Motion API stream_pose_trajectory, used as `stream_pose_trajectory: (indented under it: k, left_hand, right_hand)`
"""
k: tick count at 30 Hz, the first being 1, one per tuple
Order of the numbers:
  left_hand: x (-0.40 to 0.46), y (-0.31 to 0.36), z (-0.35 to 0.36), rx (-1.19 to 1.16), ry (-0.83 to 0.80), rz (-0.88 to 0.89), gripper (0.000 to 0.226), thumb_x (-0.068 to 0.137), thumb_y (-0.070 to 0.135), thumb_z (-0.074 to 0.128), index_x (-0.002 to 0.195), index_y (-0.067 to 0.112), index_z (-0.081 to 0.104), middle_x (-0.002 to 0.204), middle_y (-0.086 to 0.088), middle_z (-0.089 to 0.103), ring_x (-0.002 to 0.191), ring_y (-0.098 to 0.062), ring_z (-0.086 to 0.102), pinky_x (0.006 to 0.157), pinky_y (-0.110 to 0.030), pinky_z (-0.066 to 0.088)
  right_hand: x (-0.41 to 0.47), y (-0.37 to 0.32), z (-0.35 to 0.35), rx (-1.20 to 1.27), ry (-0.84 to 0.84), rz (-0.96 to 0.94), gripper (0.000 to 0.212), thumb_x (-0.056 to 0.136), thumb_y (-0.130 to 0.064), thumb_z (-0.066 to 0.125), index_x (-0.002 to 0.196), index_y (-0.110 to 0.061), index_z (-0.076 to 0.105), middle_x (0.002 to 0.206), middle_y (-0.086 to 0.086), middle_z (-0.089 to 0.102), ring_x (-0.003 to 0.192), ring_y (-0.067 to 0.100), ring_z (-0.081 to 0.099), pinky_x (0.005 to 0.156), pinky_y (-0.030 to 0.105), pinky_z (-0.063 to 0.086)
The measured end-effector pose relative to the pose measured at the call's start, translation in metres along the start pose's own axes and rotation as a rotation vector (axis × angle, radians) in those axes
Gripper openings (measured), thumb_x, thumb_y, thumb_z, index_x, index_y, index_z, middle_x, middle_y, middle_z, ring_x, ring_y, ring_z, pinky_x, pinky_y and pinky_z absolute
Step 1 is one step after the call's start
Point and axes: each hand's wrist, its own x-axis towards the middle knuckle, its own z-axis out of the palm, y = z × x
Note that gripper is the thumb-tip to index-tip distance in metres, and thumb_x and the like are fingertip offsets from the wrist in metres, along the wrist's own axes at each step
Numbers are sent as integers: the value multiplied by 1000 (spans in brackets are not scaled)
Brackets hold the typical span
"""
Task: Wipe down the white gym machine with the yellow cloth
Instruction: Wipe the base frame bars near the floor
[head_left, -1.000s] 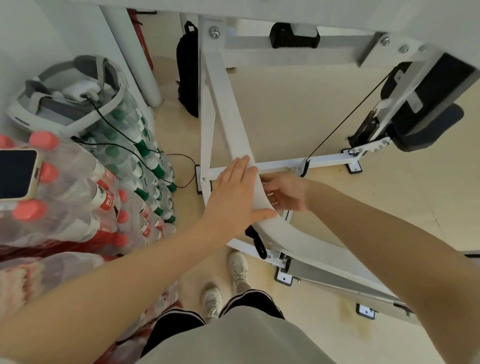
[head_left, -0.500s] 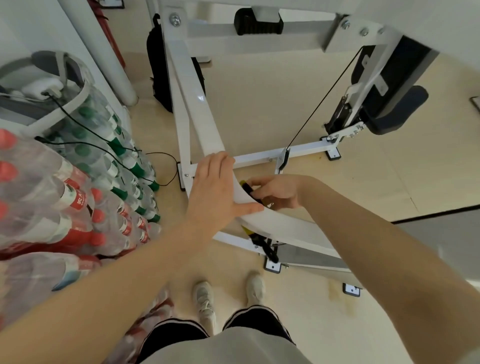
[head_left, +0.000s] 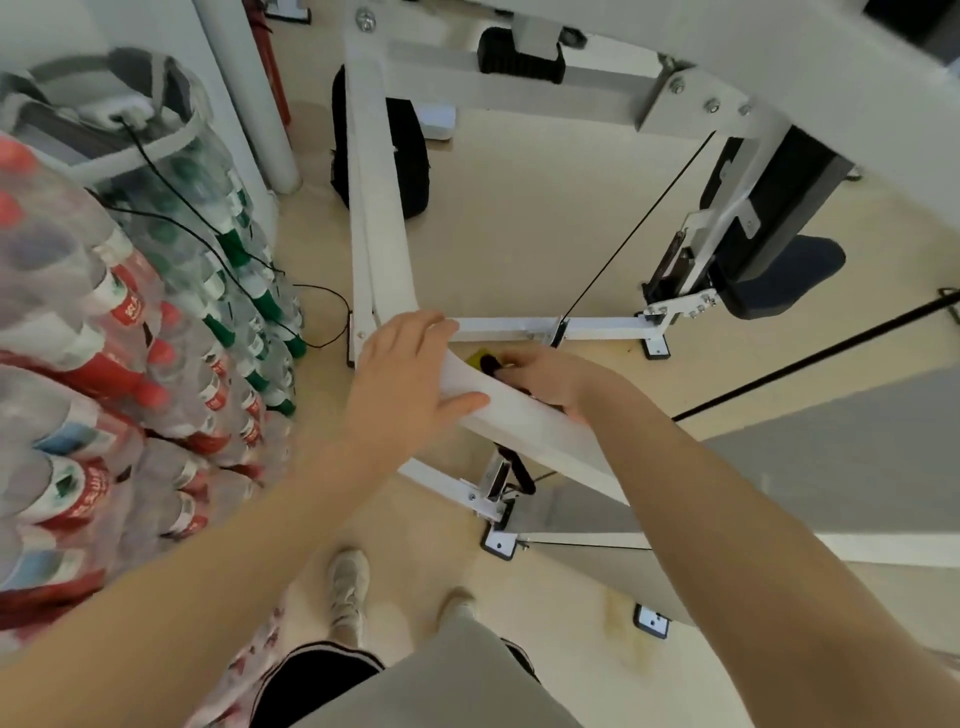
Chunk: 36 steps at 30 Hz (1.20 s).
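Single head-worn wide-angle view, looking steeply down, close over both forearms, feet at bottom edge

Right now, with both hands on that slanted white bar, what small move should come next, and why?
Probably slide the right hand further along the far side of the white bar. A bit of yellow cloth shows at its fingers, beside something black, so it seems to be the wiping hand. The left hand lies over the bar with fingers mostly straight and the thumb on its near face, apparently bracing it.
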Motion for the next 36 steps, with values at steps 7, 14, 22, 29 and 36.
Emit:
stream_pose_trajectory:
  k: [7, 14, 22, 29, 36]
  left_hand:
    - [-33, 10, 32, 47, -29, 46, 73, 76, 58, 45, 122, 2, 54, 131, -18, 53, 122, -38, 48, 98, -49, 39]
    - [-59, 57, -9, -857, 202, -250, 28, 89, 31, 36, 109, 24, 54, 107, 8, 57, 99, -3, 52, 88, -9, 38]
    - [-114, 38, -7, -1370, 339, -693, 56, 75, 35, 61, 124, 13, 47, 108, 0, 61, 95, -12, 61, 85, -29, 50]
    - [-132, -4, -6, -1227, 189, -744, 26, 81, 15, 67, 102, 24, 55, 105, 1, 64, 90, -10, 64, 75, -23, 53]
    - [-126, -77, -16, -1358, 75, -786, 18, 88, 7, 56, 100, 19, 63, 92, -2, 67, 92, -21, 61, 83, -37, 51]
  right_hand:
    - [-44, 27, -6, 173, 226, -248, 16, 94, -21, 54, 102, -32, 63, 101, -1, 70, 99, 22, 64, 97, 41, 47]
    - [-99, 11, 33, 280, 335, -661, 30, 90, -3, 55, 96, -32, 59, 98, -8, 67, 97, 10, 64, 89, 27, 49]
    - [-82, -1, 106, 58, 140, -683, 19, 83, -5, 64, 97, -18, 58, 92, -11, 61, 87, 11, 60, 75, 22, 47]
    - [-57, -20, 134, 85, 71, -569, 26, 80, -15, 70, 83, -26, 46, 81, -8, 58, 75, 11, 56, 73, 32, 49]
    - [-7, -41, 155, 467, -156, -401, 20, 86, -1, 60, 97, -18, 56, 85, 2, 63, 79, 15, 60, 75, 28, 51]
